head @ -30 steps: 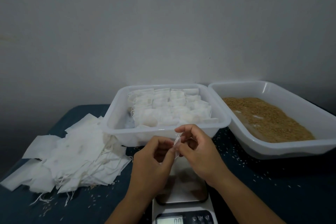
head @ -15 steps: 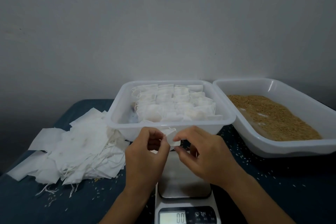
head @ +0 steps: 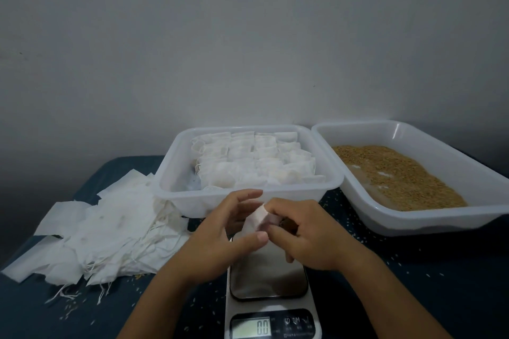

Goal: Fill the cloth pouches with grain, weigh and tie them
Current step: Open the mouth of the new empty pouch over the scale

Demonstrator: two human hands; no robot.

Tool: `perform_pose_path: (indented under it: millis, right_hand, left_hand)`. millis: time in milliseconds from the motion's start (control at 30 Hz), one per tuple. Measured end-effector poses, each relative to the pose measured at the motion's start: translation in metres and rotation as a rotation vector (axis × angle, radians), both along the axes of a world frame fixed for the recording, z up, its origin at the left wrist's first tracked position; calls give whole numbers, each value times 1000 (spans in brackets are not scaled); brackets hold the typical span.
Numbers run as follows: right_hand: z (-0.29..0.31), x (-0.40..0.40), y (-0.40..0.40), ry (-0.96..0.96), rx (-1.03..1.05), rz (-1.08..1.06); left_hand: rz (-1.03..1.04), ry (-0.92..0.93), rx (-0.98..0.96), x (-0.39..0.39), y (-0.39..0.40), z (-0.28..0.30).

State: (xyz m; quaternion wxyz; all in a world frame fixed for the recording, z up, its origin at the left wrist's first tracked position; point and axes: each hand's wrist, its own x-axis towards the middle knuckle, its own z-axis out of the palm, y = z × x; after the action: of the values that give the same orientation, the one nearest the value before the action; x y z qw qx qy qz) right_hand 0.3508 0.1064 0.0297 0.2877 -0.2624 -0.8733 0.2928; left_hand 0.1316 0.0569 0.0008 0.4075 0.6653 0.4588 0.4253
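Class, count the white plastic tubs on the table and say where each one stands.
2. One tub stands at centre, behind the hands, holding filled pouches. The other tub is directly to its right, holding loose grain. None appears hidden.

Left hand (head: 220, 239), right hand (head: 311, 237) together, fingers curled, pinching.

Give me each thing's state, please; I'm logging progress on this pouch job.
Pouch: held above the scale, pinched by both hands.
Left hand: pinching the pouch.
Right hand: pinching the pouch.
Scale: on, platform bare, display shows 0.
Middle tub: holds rows of pouches.
Right tub: partly filled with grain.
Flat pouches: loosely heaped on the table.
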Motion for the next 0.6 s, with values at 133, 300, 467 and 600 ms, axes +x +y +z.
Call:
perform_pose_path:
  millis: [133, 300, 467, 600]
  right_hand:
    - [19, 9, -3, -25, 19, 51]
    - [34, 18, -2, -72, 7, 101]
    - [46, 30, 0, -126, -30, 74]
    - [56, 49, 8, -137, -28, -40]
  left_hand:
    - [-189, 6, -121, 2, 8, 25]
    - [-302, 23, -315, 13, 18, 41]
    - [-330, 32, -293, 28, 19, 36]
    - [-200, 8, -237, 36, 21, 26]
